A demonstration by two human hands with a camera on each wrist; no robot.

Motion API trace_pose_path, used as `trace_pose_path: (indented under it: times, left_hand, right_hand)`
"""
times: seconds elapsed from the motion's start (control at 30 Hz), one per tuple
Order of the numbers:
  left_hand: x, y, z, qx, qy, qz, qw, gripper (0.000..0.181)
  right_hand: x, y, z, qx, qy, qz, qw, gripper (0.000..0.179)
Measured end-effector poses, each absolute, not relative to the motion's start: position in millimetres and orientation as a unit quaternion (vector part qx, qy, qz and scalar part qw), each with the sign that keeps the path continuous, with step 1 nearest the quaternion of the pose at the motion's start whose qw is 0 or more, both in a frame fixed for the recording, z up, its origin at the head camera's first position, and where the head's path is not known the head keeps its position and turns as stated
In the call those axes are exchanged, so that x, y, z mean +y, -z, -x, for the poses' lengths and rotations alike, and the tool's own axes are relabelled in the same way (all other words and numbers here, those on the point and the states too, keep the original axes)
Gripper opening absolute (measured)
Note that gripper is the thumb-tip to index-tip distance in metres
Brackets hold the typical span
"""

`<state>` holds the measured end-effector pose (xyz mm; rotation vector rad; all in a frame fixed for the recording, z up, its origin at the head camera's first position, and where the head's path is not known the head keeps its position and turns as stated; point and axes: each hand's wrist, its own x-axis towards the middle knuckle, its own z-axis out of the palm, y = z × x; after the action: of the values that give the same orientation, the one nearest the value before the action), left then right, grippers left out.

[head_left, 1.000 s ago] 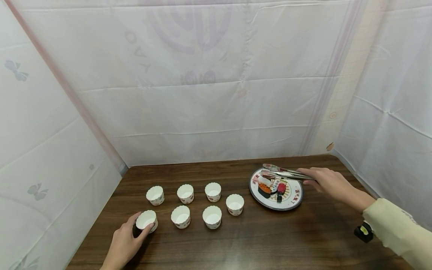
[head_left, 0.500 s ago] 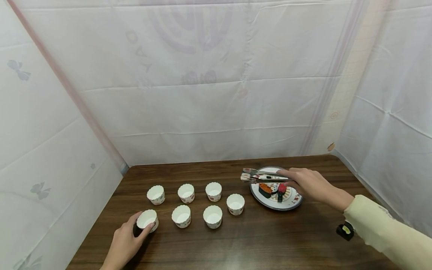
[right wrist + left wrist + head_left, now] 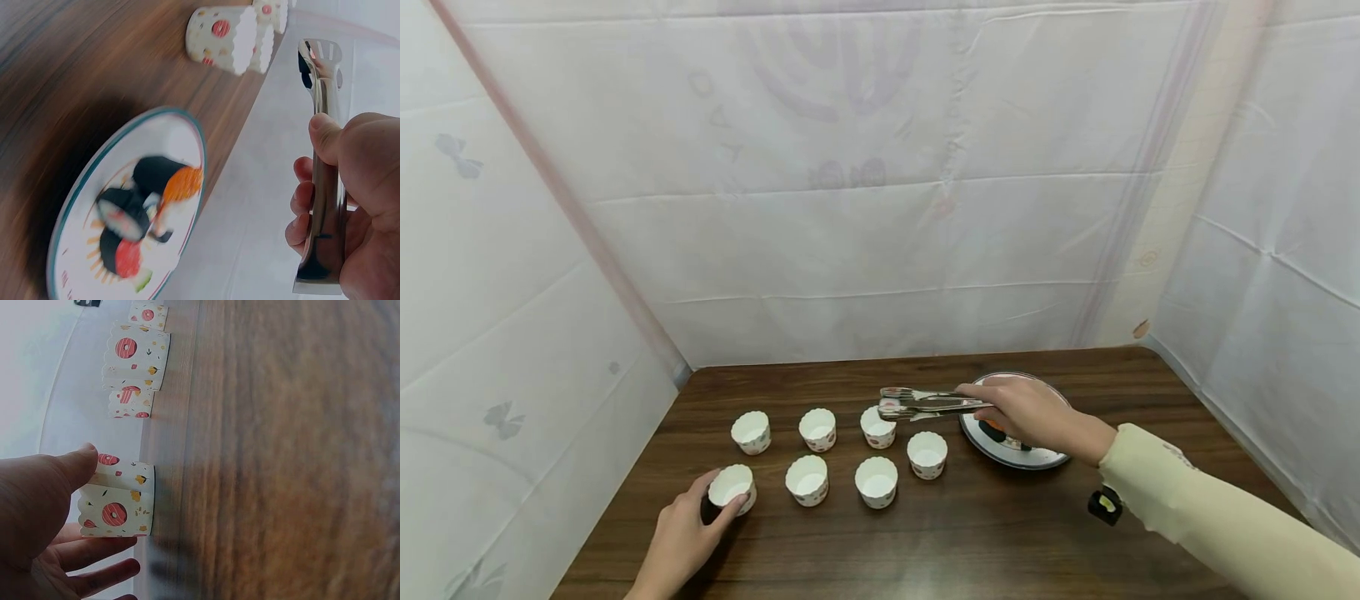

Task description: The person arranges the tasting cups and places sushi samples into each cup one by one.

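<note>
My left hand (image 3: 679,533) holds the front-left white paper cup (image 3: 732,486) between thumb and fingers. In the left wrist view this cup (image 3: 119,506) shows a donut print, and the hand (image 3: 37,500) curls around it. Metal tongs (image 3: 936,406) are gripped in my right hand (image 3: 1030,408), their tips in the air over the back-row cup (image 3: 878,432) on the right. Something dark and pinkish shows at the tongs' (image 3: 326,187) tips in the right wrist view; its kind is unclear. Below lies a round plate (image 3: 1043,457) with toy-like sushi pieces (image 3: 167,177), partly covered by the right hand.
More white cups stand upright in two rough rows on the brown wooden table (image 3: 970,542), among them a single cup (image 3: 927,456) next to the plate. Pale cloth (image 3: 850,250) hangs behind the table and on both sides. A small black device (image 3: 1105,505) is at the right wrist.
The right hand has carried the tongs leftward from above the plate to above the back-row cup on the right. The left hand stays on its cup.
</note>
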<state>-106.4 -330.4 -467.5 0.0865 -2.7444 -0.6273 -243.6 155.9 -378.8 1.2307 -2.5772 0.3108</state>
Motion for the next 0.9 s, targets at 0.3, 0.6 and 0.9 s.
trace_pose_path:
  times: [0.3,0.6,0.9]
  left_hand:
    - [-328,466,105,-0.960,0.225,-0.026,0.168,0.066]
    - [-330,465,103,-0.958,0.223,-0.023,0.178,0.064]
    - [-326,464,105,-0.955,0.227,-0.015,0.190,0.063]
  right_hand:
    - [115,378,244,-0.878,-0.122,-0.449,0.108,0.040]
    - [73,381,244,-0.857,-0.135,-0.488,0.094,0.040]
    - [31,379,238,-0.851,-0.120,-0.504,0.080,0.036]
